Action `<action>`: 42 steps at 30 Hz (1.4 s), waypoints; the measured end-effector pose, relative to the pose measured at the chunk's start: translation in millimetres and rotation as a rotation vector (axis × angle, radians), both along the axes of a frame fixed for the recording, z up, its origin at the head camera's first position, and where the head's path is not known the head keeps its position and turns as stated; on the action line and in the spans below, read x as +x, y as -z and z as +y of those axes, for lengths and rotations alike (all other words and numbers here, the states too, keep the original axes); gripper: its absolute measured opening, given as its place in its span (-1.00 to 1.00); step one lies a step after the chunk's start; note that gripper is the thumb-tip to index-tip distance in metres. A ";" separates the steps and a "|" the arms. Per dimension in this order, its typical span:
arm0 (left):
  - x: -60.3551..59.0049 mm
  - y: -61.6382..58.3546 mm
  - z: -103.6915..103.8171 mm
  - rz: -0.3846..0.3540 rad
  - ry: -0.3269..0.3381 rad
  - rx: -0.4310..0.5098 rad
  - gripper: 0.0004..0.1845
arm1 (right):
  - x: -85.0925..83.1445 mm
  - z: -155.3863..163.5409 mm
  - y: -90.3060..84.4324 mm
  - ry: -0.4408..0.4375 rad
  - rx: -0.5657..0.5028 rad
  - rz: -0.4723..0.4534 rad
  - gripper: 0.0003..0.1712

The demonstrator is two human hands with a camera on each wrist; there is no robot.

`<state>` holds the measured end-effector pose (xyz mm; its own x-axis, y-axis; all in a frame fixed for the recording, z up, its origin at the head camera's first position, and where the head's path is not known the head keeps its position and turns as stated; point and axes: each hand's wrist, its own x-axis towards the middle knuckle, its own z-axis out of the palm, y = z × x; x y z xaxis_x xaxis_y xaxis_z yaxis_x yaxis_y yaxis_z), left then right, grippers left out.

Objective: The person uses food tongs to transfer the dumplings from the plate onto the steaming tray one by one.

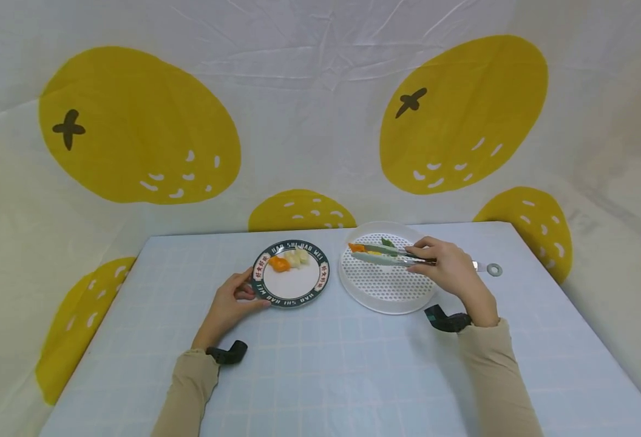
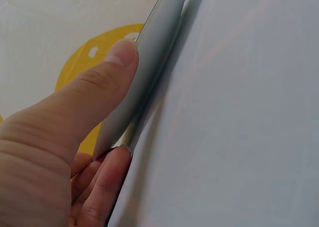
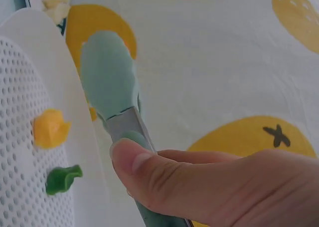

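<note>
My left hand [image 1: 232,305] grips the left edge of a white plate [image 1: 295,285] with a dark green patterned rim, thumb along the near side of the rim. Orange pieces [image 1: 279,264] and pale pieces [image 1: 297,257] lie on the plate. My right hand [image 1: 451,270] holds tongs [image 1: 379,260] with pale green tips over a white perforated tray [image 1: 388,285]. Between the tips, at their left end, is an orange piece [image 1: 356,247]. A yellow piece [image 3: 51,129] and a curled green piece [image 3: 63,179] lie in the tray, seen in the right wrist view.
Plate and tray stand side by side toward the back of a table with a pale blue checked cloth [image 1: 309,364]. The tongs' ring end [image 1: 494,269] sticks out to the right of the hand. Behind hangs a white sheet [image 1: 309,121] with big yellow fruit shapes.
</note>
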<state>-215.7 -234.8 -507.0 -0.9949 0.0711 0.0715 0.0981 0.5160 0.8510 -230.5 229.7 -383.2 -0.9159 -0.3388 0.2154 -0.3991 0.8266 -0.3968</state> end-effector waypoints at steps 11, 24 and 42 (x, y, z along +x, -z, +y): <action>0.6 -4.9 -0.7 0.007 -0.007 0.000 0.07 | -11.9 10.6 12.7 0.015 0.100 -0.060 -0.50; -0.8 -2.2 3.4 -0.004 0.003 -0.001 0.08 | -14.6 9.9 22.6 0.058 0.151 -0.146 -0.50; 0.1 -2.2 3.4 -0.008 -0.002 0.004 0.08 | -15.4 12.6 22.5 0.026 0.165 -0.159 -0.42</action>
